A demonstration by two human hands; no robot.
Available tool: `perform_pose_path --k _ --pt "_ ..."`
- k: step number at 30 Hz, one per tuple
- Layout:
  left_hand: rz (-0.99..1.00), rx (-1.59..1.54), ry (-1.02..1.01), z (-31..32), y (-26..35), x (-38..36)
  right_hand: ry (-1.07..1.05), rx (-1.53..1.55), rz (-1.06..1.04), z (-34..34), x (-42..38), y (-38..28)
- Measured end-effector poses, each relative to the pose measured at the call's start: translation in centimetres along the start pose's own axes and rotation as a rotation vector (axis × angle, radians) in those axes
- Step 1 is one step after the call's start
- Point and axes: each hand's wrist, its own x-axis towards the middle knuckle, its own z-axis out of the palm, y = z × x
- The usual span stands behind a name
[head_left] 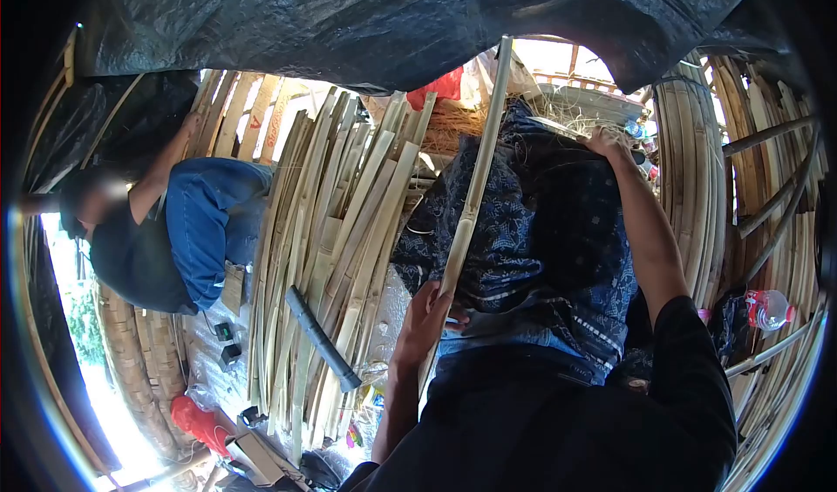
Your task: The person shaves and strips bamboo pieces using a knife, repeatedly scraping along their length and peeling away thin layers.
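My left hand (425, 322) is wrapped round the lower part of a long split bamboo strip (475, 187). The strip stands up steeply in front of me, its far end close to the dark sheet overhead. Further out on the right, my right hand (608, 141) is closed on the end of a thin, pale, blade-like tool (559, 128), which points left and lies apart from the strip. Its exact kind is too small to make out. Dark blue patterned cloth (514, 222) covers my lap beneath both hands.
Many bamboo strips (336, 230) lie in a pile at my left, with a dark tube-like bar (321, 337) across them. Beyond sits another person (144, 248). Bundled bamboo (689, 178) and a plastic bottle (767, 310) are at right. A black sheet (349, 21) hangs low overhead.
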Motion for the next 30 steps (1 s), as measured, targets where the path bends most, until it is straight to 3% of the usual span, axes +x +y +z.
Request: perform_pose_path --k 2,4,11,13,15,17,19,22,25,29,30 --pt "-0.031 0.030 -0.022 -0.4 -0.1 0.5 0.001 -0.006 -0.004 -0.2 -0.4 0.0" --pt "-0.050 0.335 -0.030 -0.7 0.4 0.5 0.000 -0.016 0.003 0.4 0.5 0.1" --pt "-0.083 0.423 0.027 -2.5 0.4 -3.2 -0.043 0.019 0.006 -0.8 -0.7 -0.2" --pt "-0.016 0.664 0.056 -3.9 -0.5 -4.8 -0.023 -0.018 -0.002 -0.5 -0.5 -0.2" --pt "-0.020 0.686 0.056 -4.4 -0.7 -6.1 -0.020 -0.031 -0.023 -0.5 -0.5 -0.2" --pt "-0.150 0.520 -0.001 -4.4 -0.6 -6.8 -0.011 -0.044 -0.038 -0.4 -0.7 -0.4" --pt "-0.172 0.515 0.021 -3.4 -0.5 -7.0 0.158 -0.104 -0.071 0.2 -0.5 -0.1" --pt "0.113 0.645 0.244 -1.3 -0.3 -6.7 0.182 0.045 -0.045 -1.6 -2.2 0.0" --pt "0.028 0.699 0.242 -0.2 1.8 -5.9 0.395 0.212 -0.108 -2.6 -4.6 0.4" --pt "0.091 0.686 0.241 -0.1 0.6 -3.3 0.524 0.265 -0.083 -5.4 -13.3 -0.2" --pt "0.103 0.674 0.238 -0.1 0.2 -2.7 0.684 0.246 -0.118 -4.5 -15.1 -0.4"
